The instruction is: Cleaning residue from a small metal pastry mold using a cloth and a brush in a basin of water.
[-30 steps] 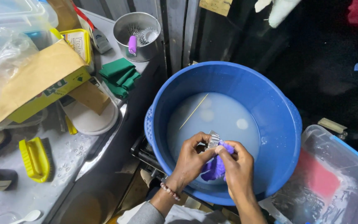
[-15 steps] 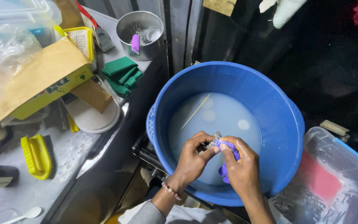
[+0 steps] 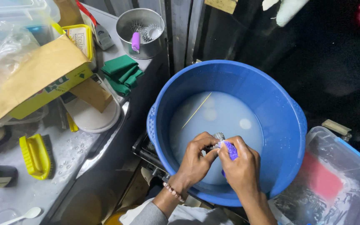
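Grip: both hands were closed on one small purple-handled tool, the right hand wrapped around its purple part, the left hand pinching the metal end between thumb and fingertips.
Tool position: it was held over the near side of the blue basin, just above the milky water.
Tool axis: mostly hidden by the fingers; the visible part ran from the purple piece up and left to the metal end, which pointed toward the basin's far rim.
Basin: round, blue, with a thin pale stick floating in the water toward its left side.
Counter: a grey wet counter lay left of the basin, carrying a yellow scrub brush near its front edge, a white round lid, folded green cloths and a cardboard box.
Far corner of counter: a steel cup held whisk-like tools and another purple handle.
Right of basin: a clear plastic bin touched the basin's rim.
Room: dark, dim floor behind the basin.
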